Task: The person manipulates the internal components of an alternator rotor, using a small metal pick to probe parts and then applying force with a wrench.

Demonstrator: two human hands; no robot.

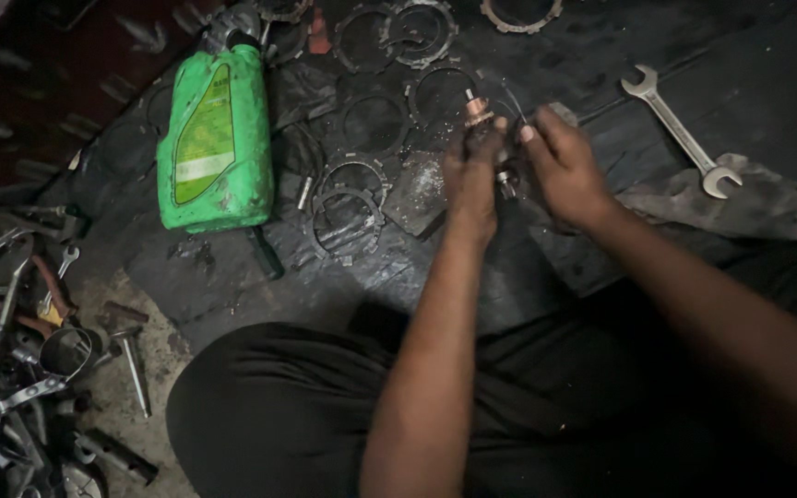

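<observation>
Both hands meet: left hand (pixel 470 180) grips a copper-tipped part (pixel 479 112); right hand (pixel 560 166) pinches its side.

Rings (pixel 371 120) crowding upper centre, just left of hands (pixel 509 171). Green jug (pixel 217 138) blocking upper left. Tool pile (pixel 20 369) filling lower left. Spanner (pixel 680 129) and rag (pixel 740 198) at right. Bare dark mat (pixel 592 55) between hands and spanner.

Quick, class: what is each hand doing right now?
Left hand: closed on a small copper-tipped metal part.
Right hand: fingers pinched at the same part; exact hold cannot be told.
</observation>
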